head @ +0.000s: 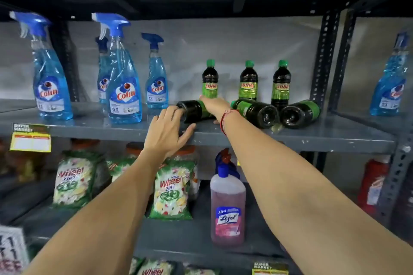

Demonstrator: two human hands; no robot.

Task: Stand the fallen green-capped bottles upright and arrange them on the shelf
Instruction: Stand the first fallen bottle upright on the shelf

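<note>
Three green-capped dark bottles stand upright at the back of the grey shelf (312,138): one on the left (209,79), one in the middle (248,81), one on the right (281,83). Three more lie on their sides in front. My right hand (213,106) lies over the neck end of the leftmost fallen bottle (193,110). At that bottle's base my left hand (166,131) has its fingers spread, touching it. The other two fallen bottles (257,113) (299,113) lie to the right with their bases toward me.
Blue Colin spray bottles (125,87) stand along the left of the same shelf, with one more (388,87) in the bay to the right. A perforated upright post (324,60) divides the bays. Detergent packs (172,192) and a Lizol bottle (228,207) occupy the shelf below.
</note>
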